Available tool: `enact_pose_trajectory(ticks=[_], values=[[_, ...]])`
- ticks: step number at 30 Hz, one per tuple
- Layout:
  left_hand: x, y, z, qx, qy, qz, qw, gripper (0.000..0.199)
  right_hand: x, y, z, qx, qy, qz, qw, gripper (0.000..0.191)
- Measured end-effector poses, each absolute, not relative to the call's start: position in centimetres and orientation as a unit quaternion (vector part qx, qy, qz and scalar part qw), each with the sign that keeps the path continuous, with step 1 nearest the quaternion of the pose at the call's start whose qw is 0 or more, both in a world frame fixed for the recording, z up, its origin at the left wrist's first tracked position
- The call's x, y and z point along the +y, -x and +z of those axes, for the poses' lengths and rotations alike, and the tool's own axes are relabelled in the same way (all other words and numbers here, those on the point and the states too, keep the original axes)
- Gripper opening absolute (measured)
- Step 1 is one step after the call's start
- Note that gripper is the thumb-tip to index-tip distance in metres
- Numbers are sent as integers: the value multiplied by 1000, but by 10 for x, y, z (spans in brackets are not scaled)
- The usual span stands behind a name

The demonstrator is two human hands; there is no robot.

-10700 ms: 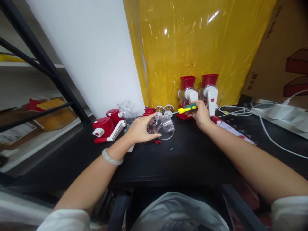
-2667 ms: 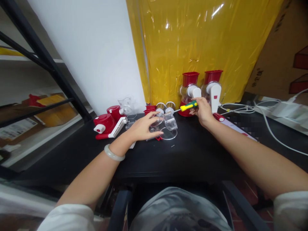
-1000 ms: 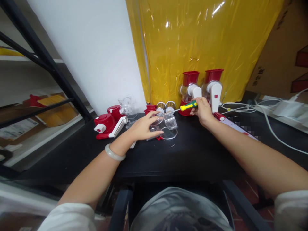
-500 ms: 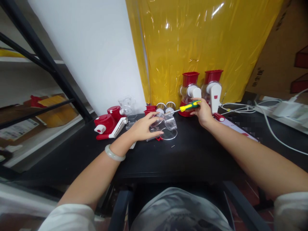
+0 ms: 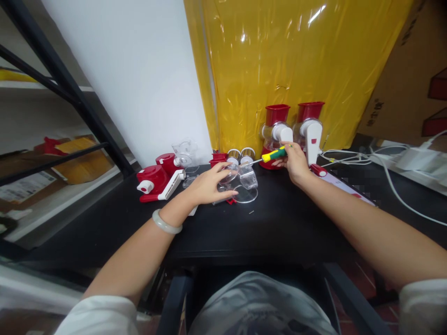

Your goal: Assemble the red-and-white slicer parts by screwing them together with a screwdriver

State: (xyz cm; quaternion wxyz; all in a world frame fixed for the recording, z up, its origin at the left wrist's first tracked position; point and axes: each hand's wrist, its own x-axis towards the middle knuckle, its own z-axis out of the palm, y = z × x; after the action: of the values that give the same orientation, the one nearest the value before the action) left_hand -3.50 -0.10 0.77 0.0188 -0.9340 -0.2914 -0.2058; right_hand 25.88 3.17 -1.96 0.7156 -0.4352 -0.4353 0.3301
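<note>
My left hand (image 5: 211, 184) is closed around a clear plastic housing (image 5: 247, 177), thumb low and fingers over the top. In my right hand (image 5: 294, 162) is a screwdriver (image 5: 275, 154) with a yellow and green handle. Its shaft points left, and the tip reaches the upper edge of the clear housing; what it touches there is too small to make out. Beneath the housing a clear round rim (image 5: 246, 195) shows just above the black table. Behind it stand two drum graters (image 5: 247, 155) with white rims, beside a red plastic part (image 5: 218, 159).
Two assembled red and white rotary graters (image 5: 277, 132) stand at the back right. Red bases (image 5: 152, 181) with a white crank lie on the left. White cables (image 5: 349, 156) run along the right side. A small pin-like piece (image 5: 251, 212) lies on the black table (image 5: 279, 232).
The screwdriver and my right hand have shifted very slightly, and the right fingers sit a little differently on the handle. My left hand and the clear housing look almost unmoved.
</note>
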Motion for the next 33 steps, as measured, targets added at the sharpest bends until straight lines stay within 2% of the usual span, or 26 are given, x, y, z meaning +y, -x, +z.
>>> enact_pose_trajectory(ticks=[10,21,29,33], values=[[0,35,7,-286,934,-215,21,62,31,-259,-20,-464,442,292,710,38],[2,34,6,-281,935,-218,16,61,31,-262,-20,-450,433,308,717,23],[0,35,7,-288,934,-213,15,60,33,-264,-23,-473,432,297,708,39],[0,35,7,-288,933,-215,14,60,33,-264,-22,-477,439,275,711,41]])
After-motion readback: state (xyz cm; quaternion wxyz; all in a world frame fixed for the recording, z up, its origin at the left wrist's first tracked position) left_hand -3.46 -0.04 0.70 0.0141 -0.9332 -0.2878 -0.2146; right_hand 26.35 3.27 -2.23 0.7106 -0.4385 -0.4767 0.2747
